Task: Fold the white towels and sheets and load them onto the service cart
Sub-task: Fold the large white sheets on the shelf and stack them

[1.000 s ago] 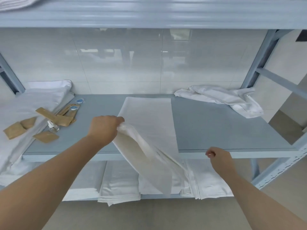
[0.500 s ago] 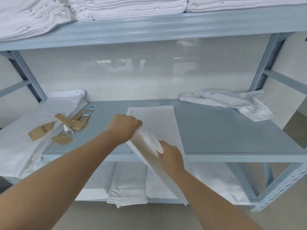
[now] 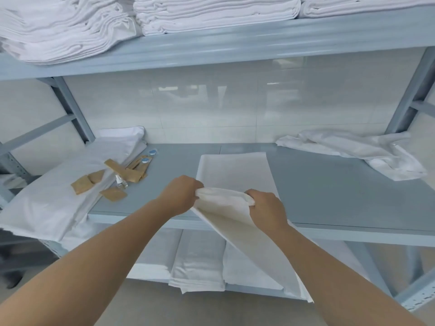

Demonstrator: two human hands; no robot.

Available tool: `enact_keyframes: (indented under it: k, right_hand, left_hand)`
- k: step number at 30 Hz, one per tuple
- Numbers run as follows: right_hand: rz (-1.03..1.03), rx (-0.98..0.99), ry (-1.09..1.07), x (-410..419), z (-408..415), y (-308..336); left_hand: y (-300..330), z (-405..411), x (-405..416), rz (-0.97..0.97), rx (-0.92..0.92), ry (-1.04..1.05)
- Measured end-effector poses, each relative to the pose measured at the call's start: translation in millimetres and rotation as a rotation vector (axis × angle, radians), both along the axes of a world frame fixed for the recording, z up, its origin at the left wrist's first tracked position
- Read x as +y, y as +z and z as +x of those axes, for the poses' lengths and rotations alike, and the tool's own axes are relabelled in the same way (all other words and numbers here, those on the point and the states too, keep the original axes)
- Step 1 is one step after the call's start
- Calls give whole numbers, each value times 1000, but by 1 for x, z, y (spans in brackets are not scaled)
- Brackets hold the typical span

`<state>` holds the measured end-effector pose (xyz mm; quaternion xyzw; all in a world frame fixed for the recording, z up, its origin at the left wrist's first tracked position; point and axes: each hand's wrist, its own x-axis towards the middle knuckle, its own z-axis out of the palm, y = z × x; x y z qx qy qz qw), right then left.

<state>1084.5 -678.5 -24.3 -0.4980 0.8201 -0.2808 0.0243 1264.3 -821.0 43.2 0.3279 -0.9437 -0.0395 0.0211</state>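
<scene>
- The left hand (image 3: 181,196) and right hand (image 3: 267,209) are each grasping a corner of the white sheet (image 3: 235,175); it is lying part-folded at the middle of the grey shelf (image 3: 329,196), its near end hanging over the front edge toward 6 o'clock.
- Folded stacks (image 3: 211,12) are sitting at 12 o'clock overhead.
- A crumpled sheet (image 3: 353,151) is waiting unfolded at 2 o'clock.
- Brown packets (image 3: 113,175) are lying at 9 o'clock.
- No cart is showing, so loading probably remains.
</scene>
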Motion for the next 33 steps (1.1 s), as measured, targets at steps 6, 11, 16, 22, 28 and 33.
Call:
enact_keyframes:
  k: [6, 11, 16, 22, 28, 33]
  right_hand:
    - [11, 154, 22, 3, 42, -1]
    - [-26, 140, -121, 7, 51, -22]
    - [30, 105, -244, 37, 12, -37]
    - [120, 75, -282, 58, -26, -43]
    - [164, 139, -251, 59, -68, -20]
    - [50, 171, -220, 31, -80, 13]
  left_hand:
    - [30, -48, -3, -47, 5, -95]
    - [52, -72, -6, -102, -73, -185]
    - [57, -63, -27, -107, -136, -231]
    - [58, -45, -48, -20, -159, -310]
    - [57, -19, -61, 52, -58, -218]
    - [36, 8, -55, -87, 77, -11]
